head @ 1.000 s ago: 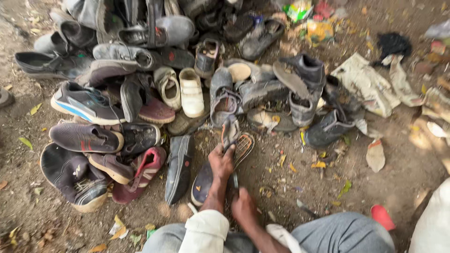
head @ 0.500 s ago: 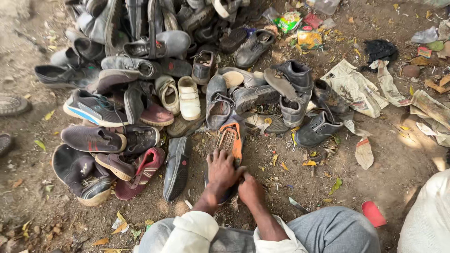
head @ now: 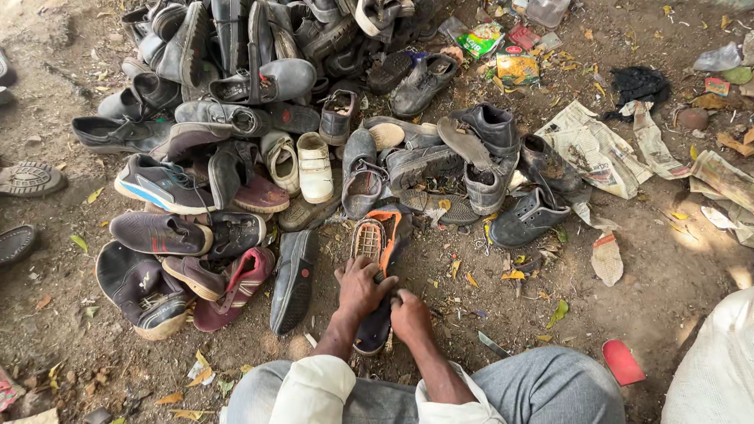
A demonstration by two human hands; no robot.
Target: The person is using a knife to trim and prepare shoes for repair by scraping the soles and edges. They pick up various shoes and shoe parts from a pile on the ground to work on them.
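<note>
Two hands meet on one sandal [head: 375,271], which lies sole-up on the dirt floor at the near edge of the shoe pile [head: 259,133], just beside a black slip-on shoe [head: 292,279]. To work it well, we judge the heel end should stay pinned while the orange-strapped toe end is handled. Our left hand [head: 363,286] clasps the sandal's middle, wrist bent downward. Our right hand [head: 408,314] clenches over the heel end, forearm angled inward from the knee.

Cream long sleeves were worn, rolled up at the forearms. Grey trousers were seen. Left hand [head: 363,287] and right hand [head: 411,316] were bare.
</note>
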